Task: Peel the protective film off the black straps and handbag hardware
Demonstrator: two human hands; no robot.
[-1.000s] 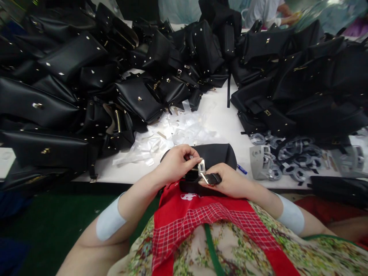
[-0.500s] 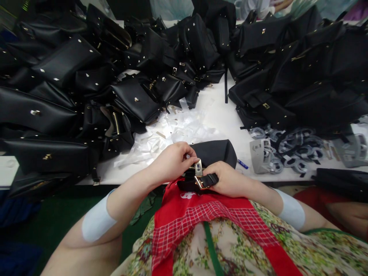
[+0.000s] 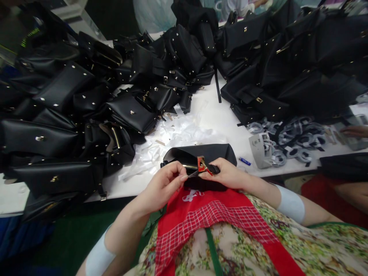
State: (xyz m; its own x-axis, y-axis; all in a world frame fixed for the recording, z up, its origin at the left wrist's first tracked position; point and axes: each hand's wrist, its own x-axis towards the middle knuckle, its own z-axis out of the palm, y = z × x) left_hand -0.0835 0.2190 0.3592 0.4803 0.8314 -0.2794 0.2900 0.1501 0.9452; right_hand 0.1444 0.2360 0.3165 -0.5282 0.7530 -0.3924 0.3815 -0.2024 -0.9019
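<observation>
A black handbag (image 3: 212, 151) lies at the table's front edge against my apron, its zipper showing along the opening. My right hand (image 3: 228, 174) is closed on a black strap (image 3: 213, 168) of the bag, beside a shiny gold buckle (image 3: 201, 164) that reflects red. With thumb and forefinger, my left hand (image 3: 166, 184) pinches the end of a thin greyish strip (image 3: 192, 174) just left of the buckle. Whether that strip is film or part of the bag I cannot tell.
Black bags (image 3: 132, 111) are heaped at the left, back and right. White film scraps (image 3: 172, 134) spread beyond my hands. At the right are a blue pen (image 3: 244, 161), a tape dispenser (image 3: 258, 150) and several tape rolls (image 3: 293, 149). Another person's hand (image 3: 355, 131) shows at the right edge.
My left hand has moved down and left from the buckle's metal plate and now pinches a thin strip. The buckle has turned, and more of the bag's opening shows.
</observation>
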